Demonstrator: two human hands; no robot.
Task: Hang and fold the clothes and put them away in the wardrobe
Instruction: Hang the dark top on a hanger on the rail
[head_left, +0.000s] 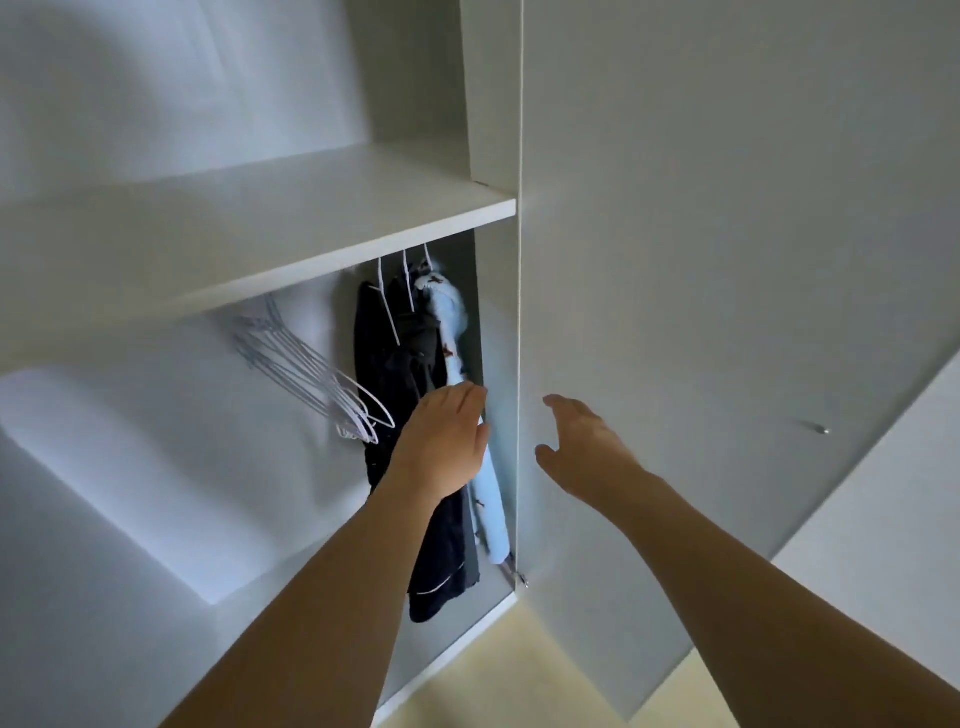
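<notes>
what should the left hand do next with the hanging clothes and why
Probably draw the left hand back out. The light blue garment and the dark clothes already hang on hangers against the right wall, the hand only touches them with relaxed fingers, and the right hand hovers open by the wardrobe door.

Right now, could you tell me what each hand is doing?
Left hand: open, against the light blue garment.
Right hand: open, holding nothing.
</notes>
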